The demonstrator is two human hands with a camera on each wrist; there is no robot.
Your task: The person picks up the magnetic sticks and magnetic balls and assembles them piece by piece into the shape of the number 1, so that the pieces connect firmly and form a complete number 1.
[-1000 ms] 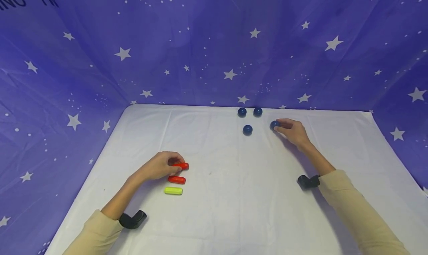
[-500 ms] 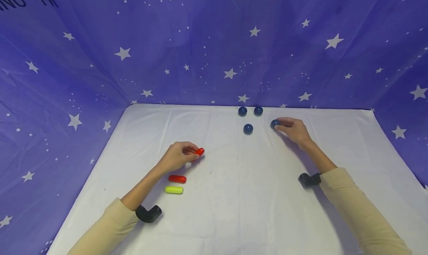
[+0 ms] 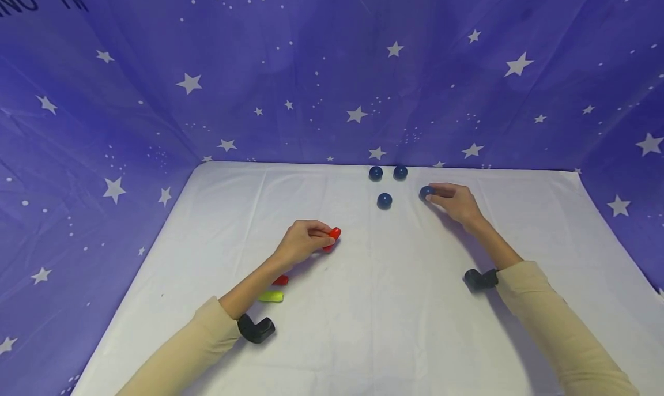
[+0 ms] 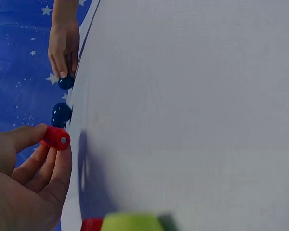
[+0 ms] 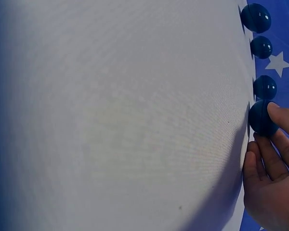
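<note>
My left hand [image 3: 303, 243] pinches a short red rod [image 4: 56, 138] between thumb and fingertips, a little above the table. The rod is tilted, and a silvery disc shows in its end in the left wrist view. A second red rod [image 3: 280, 281] and a yellow-green rod [image 3: 271, 297] lie on the cloth, partly hidden behind my left forearm. At the back right my right hand [image 3: 456, 203] holds a blue ball [image 5: 262, 118] between thumb and fingers, down at the tabletop. Left of it sit more blue balls: one nearer me [image 3: 384, 201] and two at the back edge [image 3: 376, 173].
White cloth covers the table [image 3: 373, 315]. A purple-blue star-printed curtain [image 3: 290, 67] rises along its back and sides. Black cameras sit on both wrists, the left camera [image 3: 256, 330] close over the table.
The left hand has picked up the red rod from beside the others and carried it right and slightly away from me, tilting it. The right hand and the balls stay put.
</note>
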